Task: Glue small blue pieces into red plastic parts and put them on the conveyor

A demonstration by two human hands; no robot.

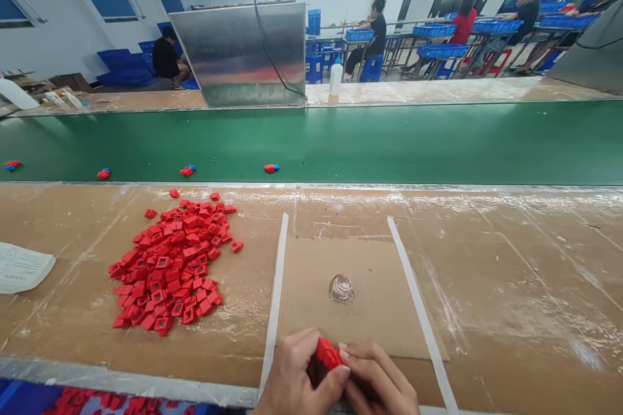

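The left hand [292, 373] pinches a red block [327, 353] over the cardboard [309, 311]'s near edge; the right hand [382, 376]'s fingertips meet its other end, perhaps pinching, though I cannot tell.

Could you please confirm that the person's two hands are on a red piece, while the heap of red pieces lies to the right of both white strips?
Not quite: the heap of red pieces lies to the left of both white strips, as the head view shows. The left hand and right hand are indeed on a red piece.
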